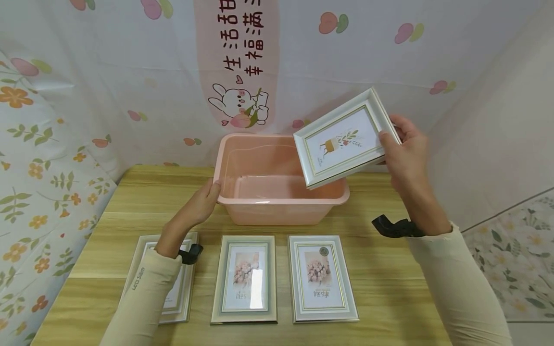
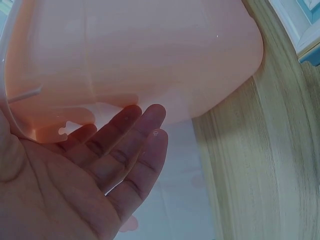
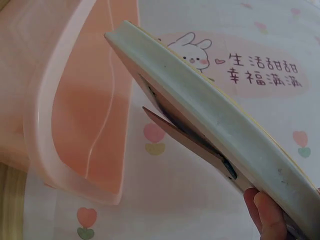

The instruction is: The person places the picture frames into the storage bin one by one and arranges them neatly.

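My right hand [image 1: 407,151] grips a white picture frame [image 1: 309,161] by its right end, thumb on the front and fingers behind. The picture frame is tilted above the right part of a pink plastic basin [image 1: 277,211], its front showing a plant drawing. In the right wrist view, a flap-like stand [image 3: 190,142] sticks out from the frame's back. My left hand [image 1: 201,204] holds the basin's left rim, thumb at the edge. The left wrist view shows its fingers [image 2: 145,165] along the basin's outer wall, only slightly bent.
Three more picture frames lie on the wooden table [image 1: 381,283] in a row before the basin: one left [image 1: 186,288], partly under my left forearm, one middle [image 1: 217,288] and one right [image 1: 298,307]. A patterned cloth [image 1: 355,62] hangs behind the basin.
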A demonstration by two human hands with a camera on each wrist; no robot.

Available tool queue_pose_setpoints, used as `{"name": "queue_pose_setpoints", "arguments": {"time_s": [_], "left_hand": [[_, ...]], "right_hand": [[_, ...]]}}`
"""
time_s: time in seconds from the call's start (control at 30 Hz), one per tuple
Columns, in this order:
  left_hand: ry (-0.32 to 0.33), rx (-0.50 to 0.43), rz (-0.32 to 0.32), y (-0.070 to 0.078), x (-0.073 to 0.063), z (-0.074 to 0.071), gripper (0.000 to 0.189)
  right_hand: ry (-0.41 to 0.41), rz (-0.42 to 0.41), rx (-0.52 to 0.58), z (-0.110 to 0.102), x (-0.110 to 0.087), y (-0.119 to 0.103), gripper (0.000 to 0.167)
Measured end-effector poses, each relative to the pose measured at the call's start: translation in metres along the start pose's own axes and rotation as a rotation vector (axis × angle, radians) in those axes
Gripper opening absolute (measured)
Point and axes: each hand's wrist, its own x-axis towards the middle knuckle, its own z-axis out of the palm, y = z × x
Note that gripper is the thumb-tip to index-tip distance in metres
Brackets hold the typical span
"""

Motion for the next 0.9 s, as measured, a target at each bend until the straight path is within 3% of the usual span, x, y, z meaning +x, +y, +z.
{"name": "queue_pose_setpoints", "arguments": {"time_s": [0.23,0.53,0.9], "left_hand": [[0.004,0.001,-0.011,0.000,0.000,0.000,0.051],[0.002,0.006,-0.014,0.002,0.000,0.001,0.050],[0.005,0.006,-0.024,0.001,0.000,0.001,0.051]], "right_hand": [[-0.029,0.029,-0.058,0.007,0.000,0.008,0.040],[-0.082,0.030,-0.241,0.012,0.002,0.026,0.041],[-0.073,-0.047,-0.356,0.019,-0.001,0.045,0.039]]}}
